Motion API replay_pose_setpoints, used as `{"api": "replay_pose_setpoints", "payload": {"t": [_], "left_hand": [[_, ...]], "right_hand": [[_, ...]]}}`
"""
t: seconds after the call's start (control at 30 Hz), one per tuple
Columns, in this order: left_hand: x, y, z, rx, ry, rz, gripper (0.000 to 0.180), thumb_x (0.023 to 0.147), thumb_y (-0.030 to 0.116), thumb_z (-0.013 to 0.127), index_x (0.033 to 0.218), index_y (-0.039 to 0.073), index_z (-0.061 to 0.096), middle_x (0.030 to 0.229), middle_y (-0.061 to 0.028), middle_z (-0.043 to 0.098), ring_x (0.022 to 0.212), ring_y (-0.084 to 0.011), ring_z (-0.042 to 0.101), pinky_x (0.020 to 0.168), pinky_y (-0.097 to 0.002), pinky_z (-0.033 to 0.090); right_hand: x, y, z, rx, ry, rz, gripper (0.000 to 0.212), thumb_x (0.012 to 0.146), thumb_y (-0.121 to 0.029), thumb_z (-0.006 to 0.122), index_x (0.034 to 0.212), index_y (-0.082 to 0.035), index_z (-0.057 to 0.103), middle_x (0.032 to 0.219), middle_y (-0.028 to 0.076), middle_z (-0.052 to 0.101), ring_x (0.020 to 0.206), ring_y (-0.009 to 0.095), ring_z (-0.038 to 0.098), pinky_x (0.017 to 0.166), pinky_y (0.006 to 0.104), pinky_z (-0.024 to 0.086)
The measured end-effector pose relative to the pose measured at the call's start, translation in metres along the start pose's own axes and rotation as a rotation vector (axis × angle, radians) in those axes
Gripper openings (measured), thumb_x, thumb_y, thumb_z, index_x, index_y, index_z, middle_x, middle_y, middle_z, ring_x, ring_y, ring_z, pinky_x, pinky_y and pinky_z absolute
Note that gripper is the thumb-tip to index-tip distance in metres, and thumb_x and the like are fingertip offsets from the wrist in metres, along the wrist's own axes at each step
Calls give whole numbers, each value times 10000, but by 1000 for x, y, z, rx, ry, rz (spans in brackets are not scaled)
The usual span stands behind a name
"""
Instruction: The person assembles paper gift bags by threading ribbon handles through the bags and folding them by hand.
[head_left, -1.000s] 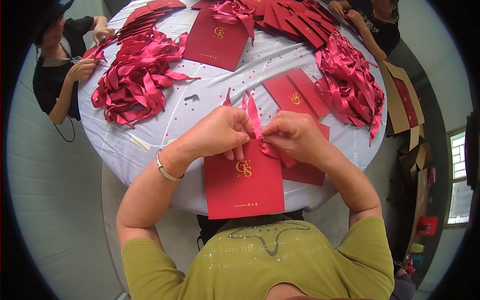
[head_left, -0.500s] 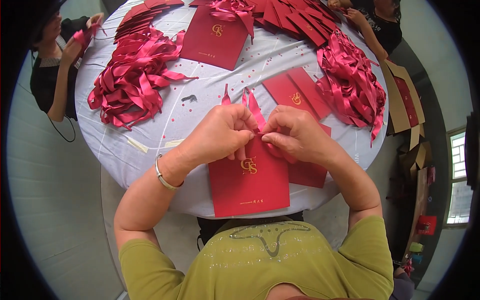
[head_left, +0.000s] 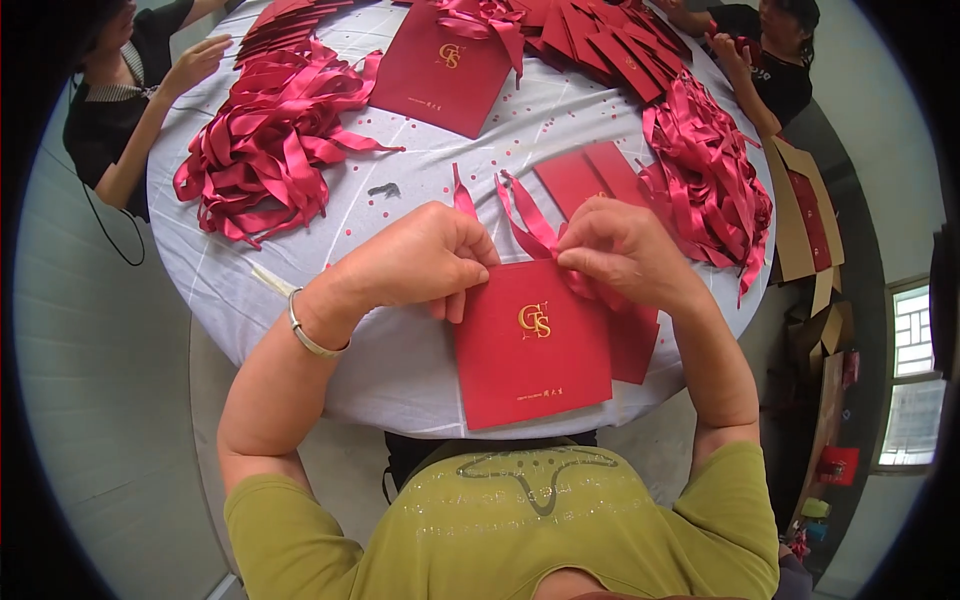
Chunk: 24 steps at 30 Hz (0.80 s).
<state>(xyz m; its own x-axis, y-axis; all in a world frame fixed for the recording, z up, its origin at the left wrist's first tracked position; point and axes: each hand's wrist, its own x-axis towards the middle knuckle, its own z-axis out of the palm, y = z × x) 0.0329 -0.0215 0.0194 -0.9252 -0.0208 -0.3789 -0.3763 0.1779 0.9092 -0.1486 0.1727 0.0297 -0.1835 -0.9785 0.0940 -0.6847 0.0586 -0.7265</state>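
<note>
A flat red paper gift bag (head_left: pixel 535 370) with a gold emblem lies in front of me at the table's near edge. My left hand (head_left: pixel 440 262) is closed, thumb and fingers pinching the bag's upper left edge. At its upper right, my right hand (head_left: pixel 620 250) pinches a pinkish-red satin ribbon (head_left: pixel 528 215) close to the bag's top edge. The ribbon loops up beyond the bag, and another ribbon end (head_left: pixel 463 192) sticks up behind my left fingers. Under the bag's right side lies another red bag (head_left: pixel 633 355), partly covered.
Heaps of ribbon lie at left (head_left: pixel 265 150) and right (head_left: pixel 705 180). Beyond my right hand is a folded red bag (head_left: pixel 570 180); farther off, a large red bag (head_left: pixel 440 75) and stacked bags. Co-workers sit at both sides. An open cardboard box (head_left: pixel 795 210) stands right.
The bag has shifted right and turned slightly. My hands have moved apart, the left to the bag's left edge, the right rightward with the ribbon. The left co-worker's hand no longer shows ribbon.
</note>
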Motion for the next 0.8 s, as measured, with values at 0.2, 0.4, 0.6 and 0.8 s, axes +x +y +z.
{"api": "replay_pose_setpoints", "payload": {"t": [0.2, 0.4, 0.6, 0.8], "left_hand": [[3, -3, 4, -22, 41, -46, 123, 918, 16, 567, 997, -41, 642, 773, -57, 665, 571, -130, 673, 477, -240, 513], [6, -4, 3, -58, 32, -73, 137, 944, 25, 533, 1014, -32, 636, 767, -47, 655, 589, -128, 677, 488, -238, 517], [5, -7, 2, -63, 7, -51, 167, 943, 31, 509, 1027, -54, 625, 771, -72, 658, 593, -149, 685, 494, -255, 519], [4, -8, 2, -52, -6, -16, 183, 932, 28, 495, 1009, -73, 627, 771, -104, 661, 589, -173, 691, 474, -270, 502]], "right_hand": [[-3, -32, 14, -73, 246, -188, 168, 841, 19, 691, 1003, -15, 718, 875, 105, 669, 733, 204, 652, 639, 289, 517], [-6, -29, 45, -122, 241, -306, 164, 753, 12, 734, 900, -32, 679, 811, 101, 670, 742, 260, 665, 643, 344, 535], [-5, -20, 53, -222, 243, -353, 159, 724, -5, 746, 860, -47, 675, 812, 84, 656, 733, 260, 654, 623, 347, 532], [-3, -20, 57, -230, 262, -368, 145, 731, -40, 763, 848, -56, 679, 815, 75, 648, 727, 249, 651, 612, 343, 530]]}}
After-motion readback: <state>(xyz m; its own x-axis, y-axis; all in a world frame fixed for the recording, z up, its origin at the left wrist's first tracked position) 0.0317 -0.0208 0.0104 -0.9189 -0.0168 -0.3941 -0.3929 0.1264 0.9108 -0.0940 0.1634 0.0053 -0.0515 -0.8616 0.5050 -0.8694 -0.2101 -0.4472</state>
